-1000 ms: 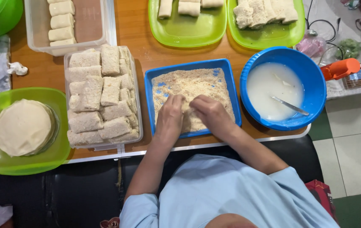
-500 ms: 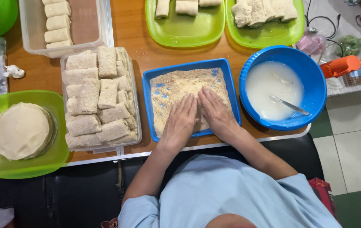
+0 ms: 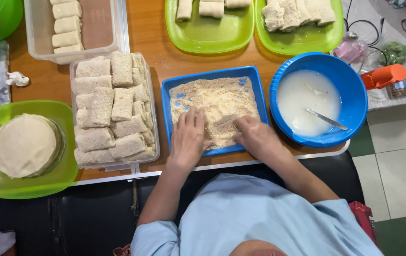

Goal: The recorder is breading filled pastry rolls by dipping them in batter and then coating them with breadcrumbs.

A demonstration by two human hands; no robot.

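Head view: roll [image 3: 223, 129] half-hidden between hands.

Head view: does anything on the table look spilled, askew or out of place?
Little stands out. A crumpled white scrap lies loose on the wooden table. Both hands, left hand and right hand, press into crumbs in the blue tray.

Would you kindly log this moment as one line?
left hand: flat on crumbs | right hand: in crumbs | blue tray | bowl: white batter, spoon

Light: bright, even | shadows: soft — faint | focus: sharp — slight edge distortion
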